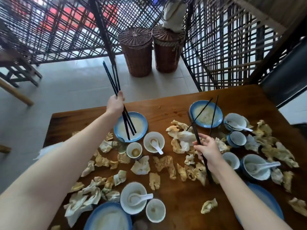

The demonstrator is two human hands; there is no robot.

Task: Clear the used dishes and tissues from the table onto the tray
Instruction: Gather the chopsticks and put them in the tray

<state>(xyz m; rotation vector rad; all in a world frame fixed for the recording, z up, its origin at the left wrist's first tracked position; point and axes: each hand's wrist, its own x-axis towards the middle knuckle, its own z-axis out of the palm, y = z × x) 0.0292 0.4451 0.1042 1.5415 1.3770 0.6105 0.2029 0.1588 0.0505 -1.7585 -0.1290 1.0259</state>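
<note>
wooden table (166,105), left hand (114,104), chopsticks (114,85) near upright

Pale floor tiles (74,83) are catching soft daylight. Dark lattice screens are standing at the back left (58,27) and at the right (224,47), with light and a red shape showing through the left one. Two lidded wicker baskets (136,52) are sitting side by side on the floor before them, and a pale cloth bundle (173,14) is resting on the right one. Dark wooden furniture (15,63) is standing at the left edge.
</note>
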